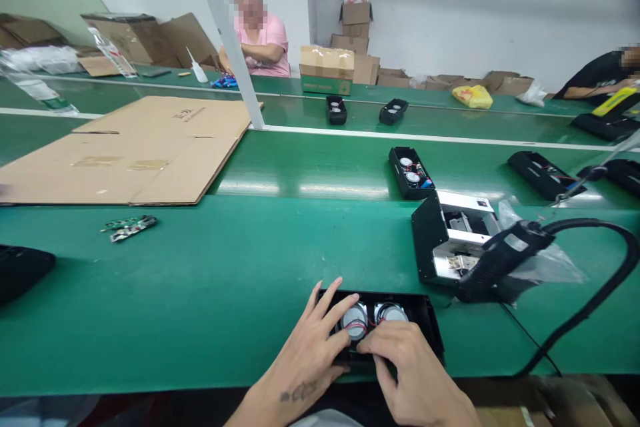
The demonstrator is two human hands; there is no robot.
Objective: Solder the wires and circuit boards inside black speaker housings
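Observation:
A black speaker housing [434,327] lies lengthwise at the table's front edge, its inside facing up. Two round silver-backed speakers [355,324] with thin red wires sit within it. My left hand [313,340] rests over the housing's left end, fingers spread and some tips on the rim, one finger bent down beside the left speaker. Curled over the lower middle of the housing, my right hand [407,360] has thumb and fingers closed near the wires. Its fingertips are partly hidden, so what they pinch is unclear.
An electric screwdriver [505,257] with a thick cable leans by a black-and-silver machine [457,233] at right. Another open housing [413,173] lies behind it. Small circuit boards [131,227] and a flat cardboard sheet [150,147] lie left. A person in pink [265,47] sits across.

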